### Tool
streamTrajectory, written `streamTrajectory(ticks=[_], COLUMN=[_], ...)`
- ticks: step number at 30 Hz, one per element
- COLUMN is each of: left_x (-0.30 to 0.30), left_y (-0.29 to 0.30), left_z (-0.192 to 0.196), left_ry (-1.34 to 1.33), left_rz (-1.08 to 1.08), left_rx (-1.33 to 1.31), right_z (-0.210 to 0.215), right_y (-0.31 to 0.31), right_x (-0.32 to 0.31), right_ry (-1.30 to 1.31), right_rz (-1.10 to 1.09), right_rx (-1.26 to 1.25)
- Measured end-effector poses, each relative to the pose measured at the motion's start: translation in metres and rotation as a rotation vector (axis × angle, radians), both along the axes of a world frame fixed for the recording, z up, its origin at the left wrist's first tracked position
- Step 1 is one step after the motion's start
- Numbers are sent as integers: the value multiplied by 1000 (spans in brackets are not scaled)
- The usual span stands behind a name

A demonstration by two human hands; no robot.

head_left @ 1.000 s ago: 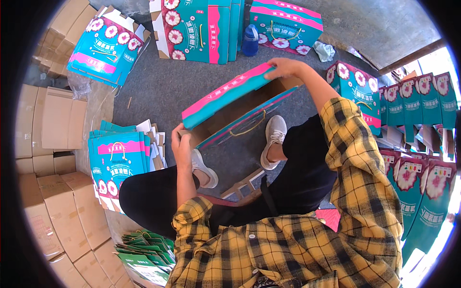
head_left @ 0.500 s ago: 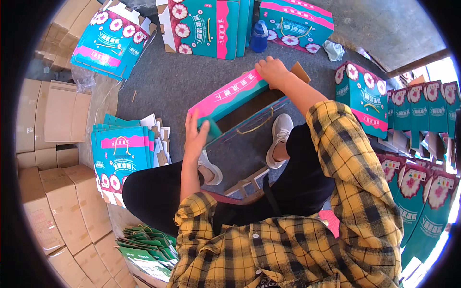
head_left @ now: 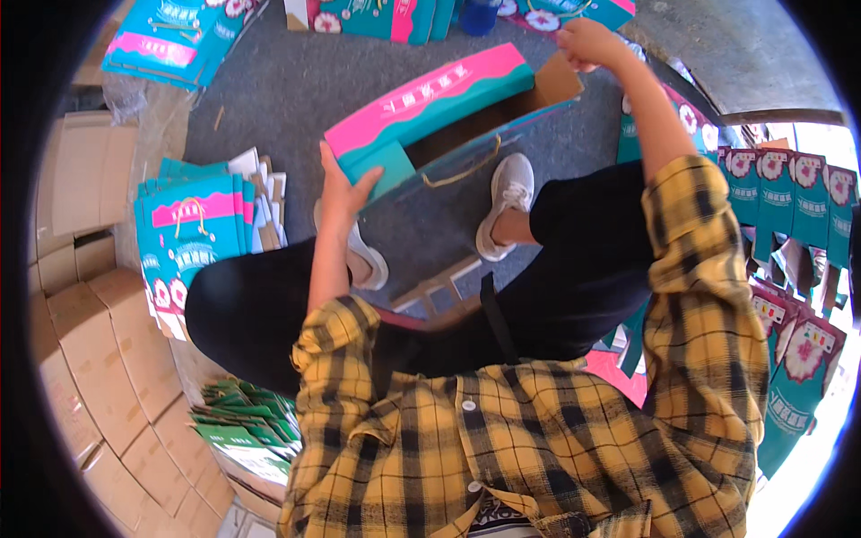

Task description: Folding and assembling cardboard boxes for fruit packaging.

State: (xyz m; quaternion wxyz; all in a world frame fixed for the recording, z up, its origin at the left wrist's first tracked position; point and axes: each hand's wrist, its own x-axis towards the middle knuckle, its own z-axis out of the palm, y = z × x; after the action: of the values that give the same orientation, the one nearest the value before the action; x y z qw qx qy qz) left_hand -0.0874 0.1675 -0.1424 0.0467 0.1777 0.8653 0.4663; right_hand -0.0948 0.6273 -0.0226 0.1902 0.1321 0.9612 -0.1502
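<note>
One rope-handled gift carton (head_left: 426, 94), likely light, stiff, best gripped endwise, has the left hand (head_left: 342, 190) clasping one end, the right hand (head_left: 587, 45) curled by a flap (head_left: 558, 81), grip unclear.

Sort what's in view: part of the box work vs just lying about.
Box work:
- open teal-and-pink carton with cord handle
- left hand, gripping its left end
- right hand, at its raised brown end flap
- flat teal cartons, probably matching stock

Apparently just lying about:
- blue bottle
- clear plastic wrap
- green flat cartons
- stacked brown boxes
</note>
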Motion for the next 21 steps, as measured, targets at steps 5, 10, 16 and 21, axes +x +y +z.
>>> streamTrajectory(ticks=[5, 10, 16, 21], left_x=[-1, 9, 5, 11], left_y=[-17, -1, -14, 3], left_z=[6, 21, 16, 33], left_ry=[-98, -304, -381, -510], left_rz=[-43, -118, -114, -51], left_rx=[-28, 106, 82, 42], right_z=[-23, -41, -41, -47], right_y=[-46, -56, -72, -58], right_x=[38, 27, 16, 26], right_ry=[-71, -388, -511, -293], right_rz=[-34, 6, 21, 72], right_rx=[-287, -174, -144, -77])
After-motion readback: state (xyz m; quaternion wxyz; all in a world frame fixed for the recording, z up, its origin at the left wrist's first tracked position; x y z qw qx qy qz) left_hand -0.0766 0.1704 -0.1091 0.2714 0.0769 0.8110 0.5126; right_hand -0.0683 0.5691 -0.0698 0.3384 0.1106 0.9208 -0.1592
